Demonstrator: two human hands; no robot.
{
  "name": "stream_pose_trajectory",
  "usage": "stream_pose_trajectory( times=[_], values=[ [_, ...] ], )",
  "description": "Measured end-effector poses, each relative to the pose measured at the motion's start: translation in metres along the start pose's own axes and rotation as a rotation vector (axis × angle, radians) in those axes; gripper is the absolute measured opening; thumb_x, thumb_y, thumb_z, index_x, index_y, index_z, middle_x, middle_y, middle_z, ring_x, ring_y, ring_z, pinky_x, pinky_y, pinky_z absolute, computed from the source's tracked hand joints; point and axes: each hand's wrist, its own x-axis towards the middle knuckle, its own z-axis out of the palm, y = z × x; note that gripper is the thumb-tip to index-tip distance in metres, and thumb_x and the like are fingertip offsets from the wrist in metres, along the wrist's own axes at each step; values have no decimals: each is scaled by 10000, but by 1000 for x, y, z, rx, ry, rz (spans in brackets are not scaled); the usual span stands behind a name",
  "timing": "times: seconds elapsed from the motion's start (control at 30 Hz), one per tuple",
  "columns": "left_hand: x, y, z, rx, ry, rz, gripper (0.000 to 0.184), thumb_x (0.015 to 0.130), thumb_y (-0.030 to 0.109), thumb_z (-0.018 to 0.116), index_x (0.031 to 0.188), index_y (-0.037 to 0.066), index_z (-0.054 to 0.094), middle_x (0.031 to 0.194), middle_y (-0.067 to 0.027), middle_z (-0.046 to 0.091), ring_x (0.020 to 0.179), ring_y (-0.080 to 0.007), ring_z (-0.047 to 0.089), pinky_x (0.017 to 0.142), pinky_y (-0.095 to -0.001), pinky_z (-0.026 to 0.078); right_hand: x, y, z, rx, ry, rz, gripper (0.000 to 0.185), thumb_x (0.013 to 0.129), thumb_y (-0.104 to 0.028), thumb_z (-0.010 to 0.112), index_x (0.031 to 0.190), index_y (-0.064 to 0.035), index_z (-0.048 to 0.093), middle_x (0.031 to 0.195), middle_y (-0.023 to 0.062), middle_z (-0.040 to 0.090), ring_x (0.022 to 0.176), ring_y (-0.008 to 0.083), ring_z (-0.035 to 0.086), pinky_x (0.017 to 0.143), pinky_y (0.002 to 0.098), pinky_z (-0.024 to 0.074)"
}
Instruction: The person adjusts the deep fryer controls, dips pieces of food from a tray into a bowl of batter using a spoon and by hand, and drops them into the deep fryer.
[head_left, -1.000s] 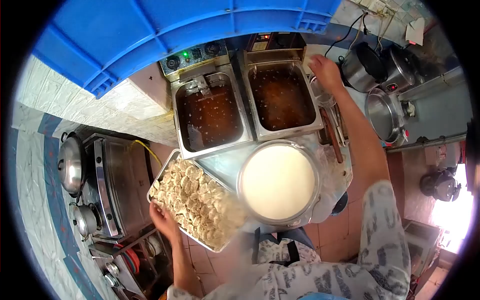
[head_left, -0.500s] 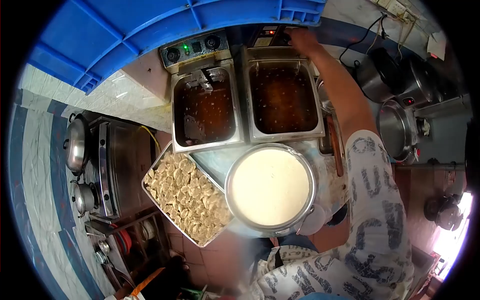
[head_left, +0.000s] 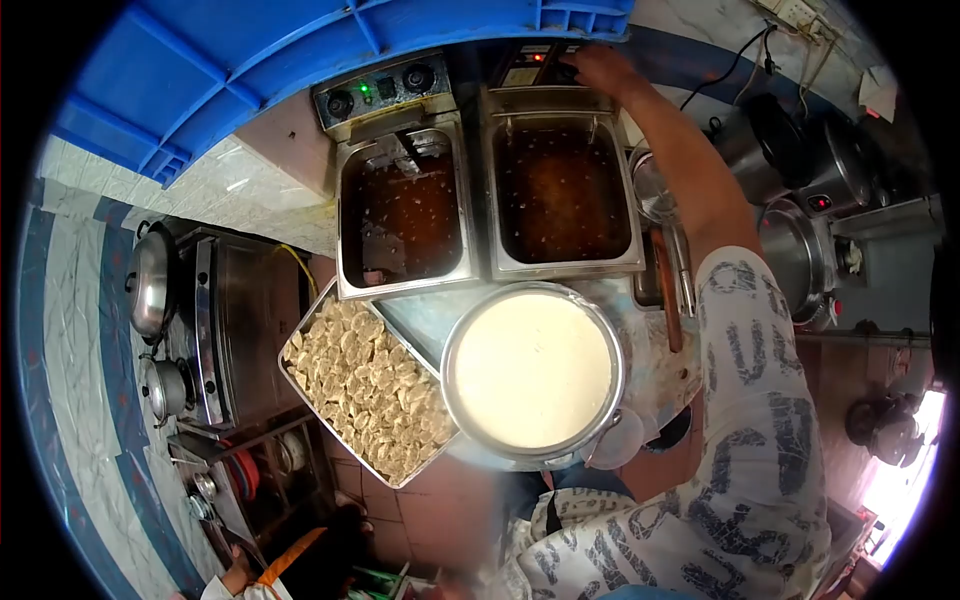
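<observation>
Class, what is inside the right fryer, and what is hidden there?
Dark brown, speckled liquid shows inside the right fryer. It covers the bottom, so anything lying beneath is hidden.

Right hand: grip unclear; blue crate: top cut off

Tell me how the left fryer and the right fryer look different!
The left fryer shows a green light; the right fryer shows a red light.

The left fryer's panel is grey; the right fryer's panel is mostly dark.

The right hand is at the right fryer's panel; no hand is at the left fryer.

Both have metal rims and hold brown liquid.
</observation>
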Motion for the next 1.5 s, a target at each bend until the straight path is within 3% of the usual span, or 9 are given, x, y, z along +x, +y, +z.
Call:
stream_pose_trajectory(
  times=[0.6,0.7,0.9,0.93,1.0,1.17,1.33,1.43,1.5],
  values=[
    [0,-16,-14,-25,-53,52,344,948,198,544,1208,-27,523,1131,-187,624,905,-316,619,772,-412,491,-7,-6,13,75,-43,263,537,897,-106,653,1404,-226,523,1258,144,623,1070,337,629,857,443,553],
    [7,-25,-20,-40,-79,131,338,948,195,543,1204,-25,524,1125,-184,627,902,-315,619,768,-412,491,-48,-26,10,121,553,208,472,895,-125,655,1352,-209,571,1037,122,676,918,335,658,754,430,548],
    [100,-19,-2,-149,-521,797,349,954,197,601,1228,2,509,1038,-121,664,847,-207,627,692,-347,494,-221,-149,-72,754,388,339,361,880,-187,697,1235,-150,641,1024,120,683,905,296,673,764,383,542],
    [102,-19,-9,-325,-564,188,393,967,269,624,1257,29,509,1037,-90,644,822,-162,623,655,-308,501,-257,-169,-81,773,338,427,325,881,-193,698,1198,-132,657,1007,120,685,880,281,678,756,369,541],
    [103,29,-11,-646,-625,107,414,968,324,630,1264,53,527,1012,-60,629,796,-147,619,623,-293,504,-332,-211,-78,860,293,630,288,878,-204,705,1149,-113,677,985,115,693,843,266,685,745,355,541],
    [151,132,-30,-421,-653,285,295,932,177,652,1180,31,592,898,-55,638,738,-120,606,598,-236,480,-502,-311,-96,890,139,1185,265,871,-210,697,1091,-63,687,968,138,713,851,286,694,754,369,541],
    [175,179,-51,-196,-589,490,184,924,171,638,918,-13,643,751,-44,636,654,-131,617,592,-269,496,-618,-408,-58,588,-230,1397,297,857,-341,693,1004,-84,695,957,130,710,873,305,684,749,398,530],
    [190,190,-58,-112,-627,550,198,929,181,631,898,-14,638,748,-41,635,648,-129,610,587,-273,491,-637,-454,-39,560,-180,1477,335,785,-329,760,918,-30,688,879,154,689,841,341,657,768,417,521],
    [190,188,-68,-158,-654,532,224,937,201,628,898,-19,635,744,-38,634,639,-129,599,588,-272,488,-634,-472,-39,505,-218,1443,403,791,-312,759,1053,-38,622,1016,195,645,1017,377,597,878,460,482]
  ],
)
